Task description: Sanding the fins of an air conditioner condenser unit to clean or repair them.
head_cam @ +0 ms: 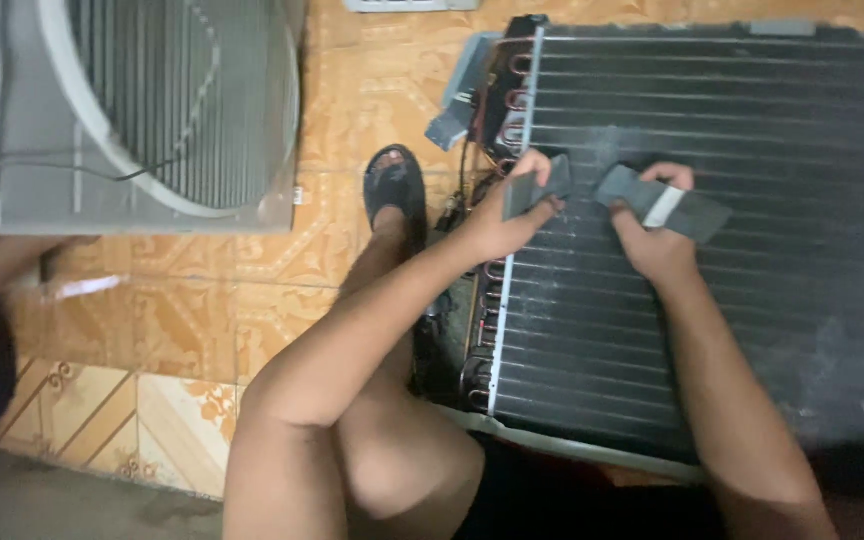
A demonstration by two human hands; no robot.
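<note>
Grey foam strip point(664, 203) in right hand point(652, 240) grip, left hand point(502, 215) pinching second grey piece point(537, 186), both against finned coil point(752, 250)

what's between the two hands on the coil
Between the left hand and right hand, only bare dusty fins of the dark coil, in the head view.

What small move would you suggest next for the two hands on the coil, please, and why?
Probably draw the right hand and its grey pad along the coil. Both hands already press pads on the fins, the left hand by the tube bends, and pale dust still shows there.
</note>
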